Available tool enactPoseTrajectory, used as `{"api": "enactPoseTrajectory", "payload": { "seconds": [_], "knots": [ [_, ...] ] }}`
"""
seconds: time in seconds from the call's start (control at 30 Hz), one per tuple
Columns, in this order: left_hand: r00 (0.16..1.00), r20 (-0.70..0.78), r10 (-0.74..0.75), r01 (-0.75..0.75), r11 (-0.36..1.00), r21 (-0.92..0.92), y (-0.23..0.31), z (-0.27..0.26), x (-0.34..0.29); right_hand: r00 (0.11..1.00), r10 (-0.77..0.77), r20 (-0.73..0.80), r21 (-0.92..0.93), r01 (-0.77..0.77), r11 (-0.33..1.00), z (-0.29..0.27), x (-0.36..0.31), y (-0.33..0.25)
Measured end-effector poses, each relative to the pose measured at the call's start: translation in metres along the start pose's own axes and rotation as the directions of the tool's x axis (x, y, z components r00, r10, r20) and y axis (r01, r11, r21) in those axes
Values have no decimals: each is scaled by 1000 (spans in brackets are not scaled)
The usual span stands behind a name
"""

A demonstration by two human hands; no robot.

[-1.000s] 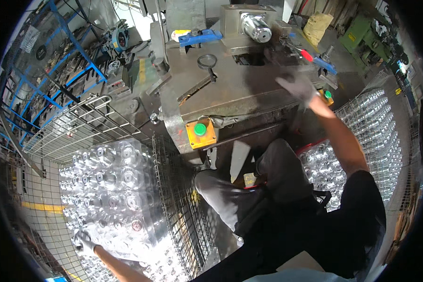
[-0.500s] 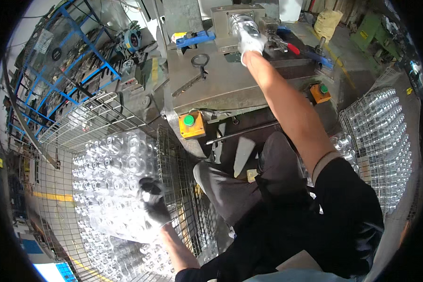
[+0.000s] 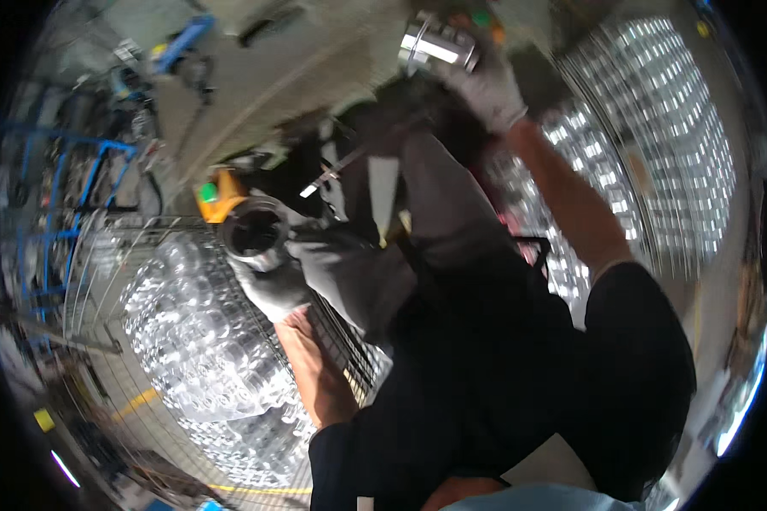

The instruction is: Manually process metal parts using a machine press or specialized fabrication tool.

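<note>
My left hand (image 3: 268, 288), in a white work glove, is closed round a shiny metal cup (image 3: 269, 257). The cup's round mouth faces up and looks dark inside. It is held above the inner edge of the left wire basket (image 3: 333, 334), beside my knee. My right hand (image 3: 488, 92), also gloved, grips a shiny metal cylinder (image 3: 440, 44) near the workbench (image 3: 268, 89) edge. The cylinder lies on its side, with a bright reflection along it. Motion smears the fingers of both hands somewhat.
Many shiny metal pieces (image 3: 204, 341) fill the left basket. Stacked shiny pieces (image 3: 665, 128) stand on the right. A yellow button box with a green button (image 3: 210, 194) is at the bench's front left, near the left cup. A blue rack (image 3: 68, 234) stands farther left.
The view has swung round. My right hand has come back from the bench machine, bringing the cylinder toward me. My left hand has lifted the cup from over the basket toward the bench.
</note>
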State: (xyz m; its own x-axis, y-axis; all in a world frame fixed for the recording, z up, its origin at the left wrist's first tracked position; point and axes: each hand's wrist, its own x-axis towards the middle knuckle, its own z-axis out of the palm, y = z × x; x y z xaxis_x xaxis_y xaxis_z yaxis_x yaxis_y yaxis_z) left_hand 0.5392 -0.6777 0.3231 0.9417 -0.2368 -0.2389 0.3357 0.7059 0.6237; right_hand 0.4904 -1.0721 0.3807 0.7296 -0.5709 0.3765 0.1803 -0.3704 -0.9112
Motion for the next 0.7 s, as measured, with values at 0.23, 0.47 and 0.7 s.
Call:
{"api": "enactPoseTrajectory", "payload": {
  "seconds": [0.23, 0.47, 0.7],
  "knots": [
    [990, 115, -79, 77, 997, 21, -18, 41, -9, 839, 524, -148, -618, -492, 614, -182, -92, 98],
    [985, -4, -175, 175, 985, -4, -46, 91, 15, 779, 615, 125, -210, -585, 784, -203, -236, 245],
    [952, 292, -96, 137, 983, -123, -33, 133, 50, 717, 693, -79, -817, -444, 366, -155, -220, 219]
  ]
}}
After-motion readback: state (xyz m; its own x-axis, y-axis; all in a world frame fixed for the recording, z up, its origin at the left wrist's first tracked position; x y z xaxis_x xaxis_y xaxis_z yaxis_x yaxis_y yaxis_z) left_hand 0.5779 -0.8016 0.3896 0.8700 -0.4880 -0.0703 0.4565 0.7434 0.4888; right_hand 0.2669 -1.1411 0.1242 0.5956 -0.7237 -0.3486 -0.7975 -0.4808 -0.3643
